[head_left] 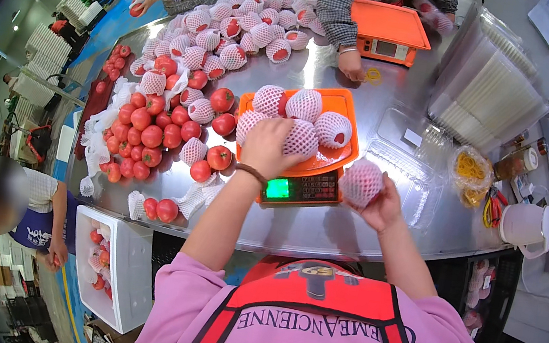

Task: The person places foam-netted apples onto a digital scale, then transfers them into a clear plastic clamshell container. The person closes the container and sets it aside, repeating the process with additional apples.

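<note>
netted tomato [361, 183], one: we find it in the right hand [386, 209], thumb and fingers curled around its side, near the lower right corner of the orange tray [352, 116].

left hand [266, 143]: over the tray, fingers against a second tomato [302, 140] in white net; whether they grip it or only touch it, we cannot tell.

also in the tray: four more netted tomatoes, at the left and along the far side.

scale [303, 190]: beneath the tray, its green display lit.

to the left, we count in a heap of bare tomatoes [152, 135]; beyond it, a pile of netted ones [235, 31].

to the right: clear plastic boxes [406, 166] on the metal table [350, 232], and a tall stack of clear trays [490, 83].

far side: a second orange scale [388, 29], beside a co-worker's hand [351, 66].
</note>
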Available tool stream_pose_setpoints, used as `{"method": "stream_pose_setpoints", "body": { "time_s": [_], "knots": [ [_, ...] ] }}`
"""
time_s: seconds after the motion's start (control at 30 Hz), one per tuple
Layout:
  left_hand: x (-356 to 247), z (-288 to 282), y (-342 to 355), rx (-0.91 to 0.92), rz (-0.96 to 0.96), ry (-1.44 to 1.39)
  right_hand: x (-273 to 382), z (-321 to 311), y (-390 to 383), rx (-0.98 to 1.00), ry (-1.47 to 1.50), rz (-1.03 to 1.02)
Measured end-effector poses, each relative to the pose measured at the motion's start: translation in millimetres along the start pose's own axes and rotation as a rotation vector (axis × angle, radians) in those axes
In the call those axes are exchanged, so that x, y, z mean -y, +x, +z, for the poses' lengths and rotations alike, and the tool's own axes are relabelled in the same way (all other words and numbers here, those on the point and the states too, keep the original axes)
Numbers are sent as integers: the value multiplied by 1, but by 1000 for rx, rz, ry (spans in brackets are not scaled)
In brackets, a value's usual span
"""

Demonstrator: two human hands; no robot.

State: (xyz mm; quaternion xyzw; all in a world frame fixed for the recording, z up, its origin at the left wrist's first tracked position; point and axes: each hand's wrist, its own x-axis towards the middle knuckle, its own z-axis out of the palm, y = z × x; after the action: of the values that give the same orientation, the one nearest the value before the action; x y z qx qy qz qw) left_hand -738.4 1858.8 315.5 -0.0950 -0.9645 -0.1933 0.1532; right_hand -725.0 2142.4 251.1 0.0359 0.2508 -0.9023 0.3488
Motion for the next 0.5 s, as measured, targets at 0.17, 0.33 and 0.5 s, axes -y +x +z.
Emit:
{"method": "stream_pose_setpoints", "body": {
  "time_s": [0.17,0.33,0.5],
  "knots": [
    [-19,19,-4,-100,11,68,35,29,23,-72,-350,-313],
    [42,-7,15,-340,-241,-149,2,38,37,7,-843,-410],
    [81,-4,48,-25,-374,71,-35,44,64,-28,-1770,-1057]
  ]
}}
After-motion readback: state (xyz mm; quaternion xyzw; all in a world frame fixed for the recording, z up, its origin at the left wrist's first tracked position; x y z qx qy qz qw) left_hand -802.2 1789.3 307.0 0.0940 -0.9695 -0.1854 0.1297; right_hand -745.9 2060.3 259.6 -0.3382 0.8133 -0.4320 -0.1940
